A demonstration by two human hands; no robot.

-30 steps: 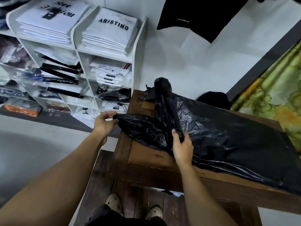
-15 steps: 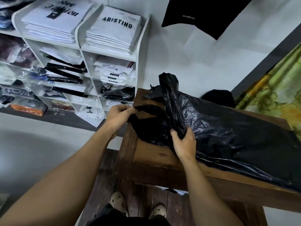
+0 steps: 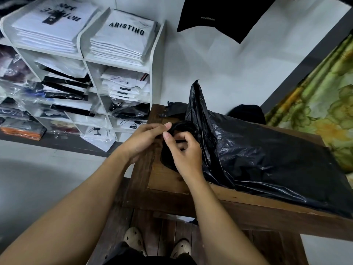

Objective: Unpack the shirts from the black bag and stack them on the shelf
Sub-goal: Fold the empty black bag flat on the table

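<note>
Nearest to you, your shoes (image 3: 133, 240) sit below your wrists, tucked up against the near edge of the wooden table (image 3: 168, 180). That edge runs off to the right of your hands, and the left corner is just under your left forearm. Your left hand (image 3: 147, 139) and right hand (image 3: 184, 152) are almost touching over that corner, both pinching the twisted neck of the black bag (image 3: 267, 159). Left fingertips are on a loop of plastic, and the right thumb and curled fingers are just beside them on the same bunch. The rest of the bag lies flat to the right of your hands and covers most of the tabletop, with one flap poking up just past your right hand. Left of your left hand there's open grey floor (image 3: 47, 178). Past the floor, up and left of your hands, is the white shelf (image 3: 154, 60), its right side close to the table's far corner. It's got folded white shirts (image 3: 124, 39) stacked on top and bagged stuff in the cubbies. Further back, a black garment (image 3: 225, 18) hangs on the wall above the bag.
</note>
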